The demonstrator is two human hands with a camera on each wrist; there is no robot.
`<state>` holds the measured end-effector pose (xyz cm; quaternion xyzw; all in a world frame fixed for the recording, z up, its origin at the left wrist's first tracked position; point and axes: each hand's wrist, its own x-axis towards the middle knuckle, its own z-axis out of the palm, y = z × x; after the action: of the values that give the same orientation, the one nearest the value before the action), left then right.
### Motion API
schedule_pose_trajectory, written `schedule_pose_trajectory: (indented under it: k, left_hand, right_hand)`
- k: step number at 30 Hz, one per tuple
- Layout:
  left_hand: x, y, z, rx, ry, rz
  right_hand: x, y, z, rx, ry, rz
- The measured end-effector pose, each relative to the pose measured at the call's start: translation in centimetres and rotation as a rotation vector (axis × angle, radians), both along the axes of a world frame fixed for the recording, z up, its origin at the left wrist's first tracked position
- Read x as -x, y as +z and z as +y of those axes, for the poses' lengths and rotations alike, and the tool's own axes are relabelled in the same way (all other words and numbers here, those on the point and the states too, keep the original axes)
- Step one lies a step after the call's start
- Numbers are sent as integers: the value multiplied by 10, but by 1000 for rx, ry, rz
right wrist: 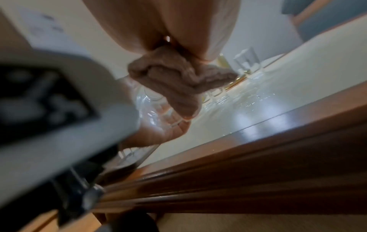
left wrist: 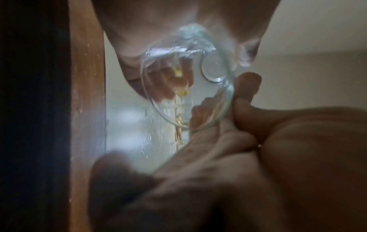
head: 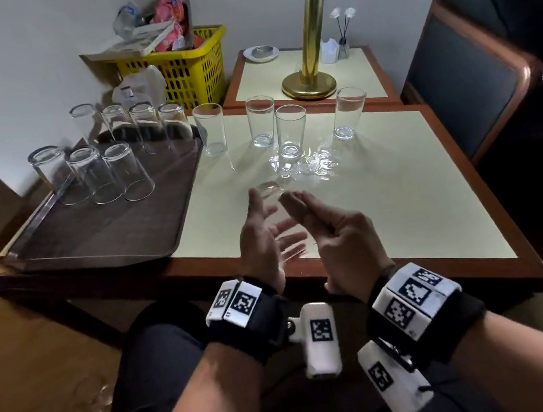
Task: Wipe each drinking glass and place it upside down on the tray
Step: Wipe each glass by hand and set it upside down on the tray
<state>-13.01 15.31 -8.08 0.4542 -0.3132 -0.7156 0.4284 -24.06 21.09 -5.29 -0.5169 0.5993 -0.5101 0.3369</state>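
Note:
A clear drinking glass (head: pixel 280 216) lies tilted between my hands above the table's near edge. My left hand (head: pixel 262 238) grips it from the left, thumb and fingers curled round its wall (left wrist: pixel 226 100). My right hand (head: pixel 326 224) pinches a bunched brown cloth (right wrist: pixel 174 78) against the glass (right wrist: pixel 151 106). In the head view the cloth is hidden by the hand. The dark tray (head: pixel 94 236) at the left carries several glasses (head: pixel 127 171) standing upside down. Several more glasses (head: pixel 291 130) stand upright on the cream table (head: pixel 399 189) beyond my hands.
A wet patch (head: pixel 306 166) glistens on the table just beyond my hands. A brass lamp (head: pixel 310 79) stands on a side table behind. At the back left sit a full yellow basket (head: pixel 191 66) and a plastic bag. An armchair (head: pixel 474 75) borders the right.

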Motion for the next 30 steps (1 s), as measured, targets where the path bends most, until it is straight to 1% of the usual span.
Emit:
schedule_pose_trajectory:
  k: [2, 3, 4, 5, 6, 7, 8, 9, 10, 11, 12, 13, 14, 15, 16, 17, 18, 19, 20, 21, 22, 24, 25, 26, 27, 28, 29, 30]
  left_hand:
    - [-3, 5, 4, 34, -208, 2]
    - [-3, 3, 6, 87, -231, -1]
    - [-1, 1, 6, 137, -189, 4]
    - [1, 1, 6, 148, -91, 12]
    - [4, 2, 7, 126, 15, 21]
    - [4, 3, 7, 85, 82, 35]
    - [4, 3, 7, 25, 80, 33]
    - [3, 1, 6, -15, -2, 26]
    - [2, 1, 8, -13, -124, 40]
    - [2, 1, 12, 31, -214, 61]
    - [1, -1, 15, 88, -231, 78]
    - [2, -2, 14, 124, -182, 79]
    - [4, -3, 13, 123, -83, 38]
    - [5, -3, 11, 76, 31, 3]
    - [5, -4, 9, 11, 109, 2]
    - [4, -6, 8, -62, 95, 3]
    - [2, -8, 7, -103, 11, 16]
    - [2, -8, 9, -87, -104, 30]
    - [4, -8, 13, -31, -156, 16]
    - [6, -8, 16, 21, -141, 12]
    - [7, -9, 15, 50, -67, 1]
    - [9, -6, 13, 5, 125, -19]
    - [8, -5, 12, -51, 144, 7]
    - [6, -7, 8, -97, 90, 23]
    - [3, -6, 6, -97, -1, 24]
    - [3, -4, 8, -59, -97, 10]
    - [3, -2, 12, 1, -146, -10]
    - [4, -1, 13, 52, -141, -25]
  right_hand:
    - [10, 1, -11, 11, -116, -43]
    - [15, 3, -13, -8, -162, -44]
    - [18, 4, -13, -34, -175, -38]
    - [18, 4, -10, -49, -141, -47]
    - [15, 2, -6, -56, -72, -61]
    - [9, 0, 0, -61, -2, -76]
    - [5, -4, 3, -54, 26, -77]
    - [4, -6, 1, -42, 6, -74]
    - [7, -8, -4, -30, -53, -70]
    - [12, -10, -9, -31, -115, -80]
    - [17, -12, -11, -47, -146, -89]
    - [18, -13, -11, -61, -137, -94]
    - [15, -14, -7, -69, -80, -84]
    - [9, -14, -1, -61, -13, -55]
    - [4, -16, 5, -42, 38, -8]
    - [2, -18, 6, -13, 52, 25]
    - [4, -18, 2, -6, 9, 22]
    - [8, -18, -5, -21, -62, 1]
    - [13, -17, -10, -33, -117, -25]
    - [17, -16, -13, -41, -148, -43]
    - [18, -17, -13, -41, -133, -46]
    - [8, -15, -3, -3, 9, -4]
    - [4, -15, 2, -7, 68, 42]
    - [4, -16, 3, -17, 75, 56]
    - [6, -15, -2, -35, 33, 39]
    - [12, -14, -8, -44, -29, 12]
    - [17, -12, -11, -37, -97, -6]
    - [22, -14, -13, -32, -126, -9]
